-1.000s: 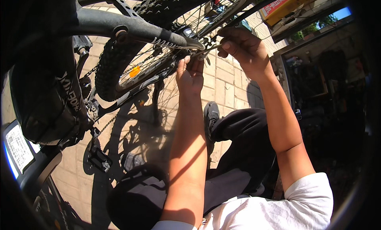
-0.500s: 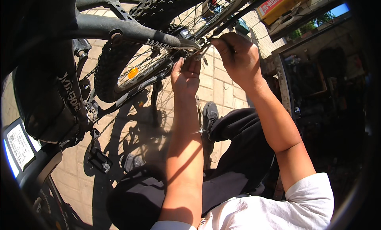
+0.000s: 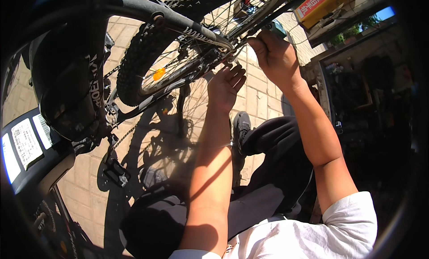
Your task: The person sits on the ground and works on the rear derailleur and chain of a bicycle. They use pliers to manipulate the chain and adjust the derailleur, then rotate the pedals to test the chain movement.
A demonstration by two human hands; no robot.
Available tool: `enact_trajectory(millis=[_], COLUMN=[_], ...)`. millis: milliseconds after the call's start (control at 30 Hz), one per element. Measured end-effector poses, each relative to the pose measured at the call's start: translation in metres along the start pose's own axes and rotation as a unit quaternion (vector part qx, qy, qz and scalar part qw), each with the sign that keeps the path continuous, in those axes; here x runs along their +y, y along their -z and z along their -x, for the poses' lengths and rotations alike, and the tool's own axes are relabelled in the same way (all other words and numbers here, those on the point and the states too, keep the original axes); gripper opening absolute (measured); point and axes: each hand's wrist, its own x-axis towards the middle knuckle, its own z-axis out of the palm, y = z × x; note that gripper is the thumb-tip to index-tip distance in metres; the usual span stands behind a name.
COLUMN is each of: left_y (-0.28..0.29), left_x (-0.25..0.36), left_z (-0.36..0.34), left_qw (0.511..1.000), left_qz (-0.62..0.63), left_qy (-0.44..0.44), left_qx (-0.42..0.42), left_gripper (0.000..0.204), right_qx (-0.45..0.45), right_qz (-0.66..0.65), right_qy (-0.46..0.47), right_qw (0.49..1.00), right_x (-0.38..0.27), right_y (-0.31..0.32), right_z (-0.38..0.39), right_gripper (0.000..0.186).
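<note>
A bicycle's rear wheel with a knobbly black tyre (image 3: 134, 64) lies ahead of me, its frame tube (image 3: 178, 20) slanting down to the axle area (image 3: 230, 51). My right hand (image 3: 278, 60) is closed in a pinch at the right of the axle. A thin, curved silver metal piece (image 3: 243, 49) runs from its fingertips toward the axle; its kind cannot be made out. Just below the axle my left hand (image 3: 223, 89) is palm up with its fingers apart, holding nothing that I can see. An orange reflector (image 3: 159, 74) sits among the spokes.
To the left are a black bag-like cover (image 3: 67, 85), a dark panel with white labels (image 3: 29, 143) and a pedal (image 3: 117, 173). My shoe (image 3: 241, 125) rests on the paving bricks (image 3: 261, 98). A yellow box (image 3: 319, 9) and a dark, cluttered doorway stand right.
My left hand has come away from the axle, down and to the right, with its fingers spreading. The bicycle sits further right in view. My right hand stays pinched near the axle.
</note>
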Motion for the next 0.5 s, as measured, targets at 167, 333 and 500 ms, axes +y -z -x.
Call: enact_trajectory(millis=[167,333,500], left_y=[-0.012,-0.011,0.001], left_x=[-0.006,-0.002,0.014], left_z=[0.005,0.005,0.007], left_qw=[0.997,0.986,0.743], left_qz=[-0.081,-0.133,-0.479], left_qy=[-0.003,-0.058,-0.412], left_qx=[-0.016,0.079,0.22], left_gripper=[0.028,0.023,0.007], right_qx=[0.046,0.114,0.095], right_qz=[-0.025,-0.013,-0.092], right_qy=[-0.053,-0.152,-0.183], right_qw=[0.997,0.982,0.974], right_x=[-0.005,-0.025,-0.028], right_y=[-0.007,-0.023,-0.016], right_z=[0.007,0.015,0.014], right_gripper=[0.021,0.025,0.028])
